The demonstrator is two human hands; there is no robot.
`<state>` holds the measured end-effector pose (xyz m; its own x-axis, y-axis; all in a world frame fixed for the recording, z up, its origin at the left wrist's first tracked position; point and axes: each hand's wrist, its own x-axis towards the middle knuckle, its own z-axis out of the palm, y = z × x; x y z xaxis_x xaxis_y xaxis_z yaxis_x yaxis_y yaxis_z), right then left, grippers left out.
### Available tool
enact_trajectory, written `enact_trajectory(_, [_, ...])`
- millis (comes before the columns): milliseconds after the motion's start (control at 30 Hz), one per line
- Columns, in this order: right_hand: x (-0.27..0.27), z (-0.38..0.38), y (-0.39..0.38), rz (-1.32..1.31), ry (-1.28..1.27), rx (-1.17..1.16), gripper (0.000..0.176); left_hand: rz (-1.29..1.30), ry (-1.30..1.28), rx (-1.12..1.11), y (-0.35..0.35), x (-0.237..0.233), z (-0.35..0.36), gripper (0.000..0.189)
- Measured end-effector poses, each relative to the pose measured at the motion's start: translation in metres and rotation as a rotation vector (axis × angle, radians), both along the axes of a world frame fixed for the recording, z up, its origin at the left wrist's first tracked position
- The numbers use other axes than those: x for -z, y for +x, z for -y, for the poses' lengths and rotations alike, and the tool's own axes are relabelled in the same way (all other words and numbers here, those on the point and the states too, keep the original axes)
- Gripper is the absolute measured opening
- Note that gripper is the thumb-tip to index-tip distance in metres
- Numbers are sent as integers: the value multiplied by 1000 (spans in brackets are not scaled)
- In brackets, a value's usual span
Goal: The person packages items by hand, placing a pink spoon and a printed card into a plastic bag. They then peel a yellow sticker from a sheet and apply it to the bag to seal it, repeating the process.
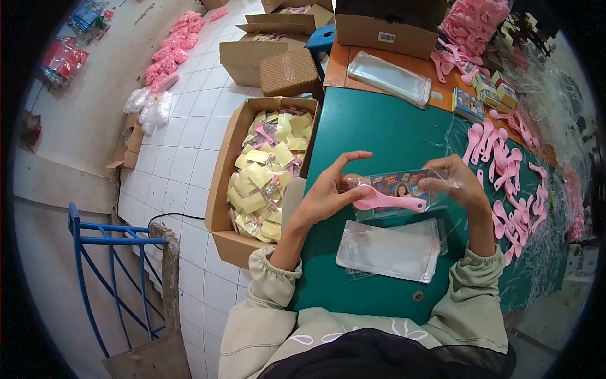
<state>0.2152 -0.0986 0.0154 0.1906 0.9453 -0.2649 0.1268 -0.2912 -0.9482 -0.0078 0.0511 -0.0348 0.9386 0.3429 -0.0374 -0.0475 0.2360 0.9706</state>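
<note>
Between my two hands is a clear plastic bag with a colourful printed card and a pink measuring spoon. The spoon's round bowl points left and its handle right, along the card's lower edge. My left hand pinches the bag's left end, thumb on the bowl and index finger stretched out. My right hand grips the right end, thumb over the card. Below them a stack of empty clear bags lies on the green tabletop.
Many loose pink spoons spread over the table's right side. Small card stacks and more clear bags are at the back. Left of the table stands a carton full of packed bags. A blue metal frame stands further left.
</note>
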Motion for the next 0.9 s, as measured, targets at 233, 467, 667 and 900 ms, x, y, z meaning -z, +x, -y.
enact_trajectory(233, [3,-2,-2,-9,83,113,19,-19,-19,46,-1,2,-3,61])
enact_trajectory(467, [-4,-5,-25,623,287,129,24,-147,-129,-66,7,14,15,56])
enact_trajectory(667, [9,-3,-50,689,223,-199,27,-190,-216,52,-2,14,26,63])
enact_trajectory(900, [37,-9,-71,632,266,-134,17,-238,-20,8,-3,18,28,58])
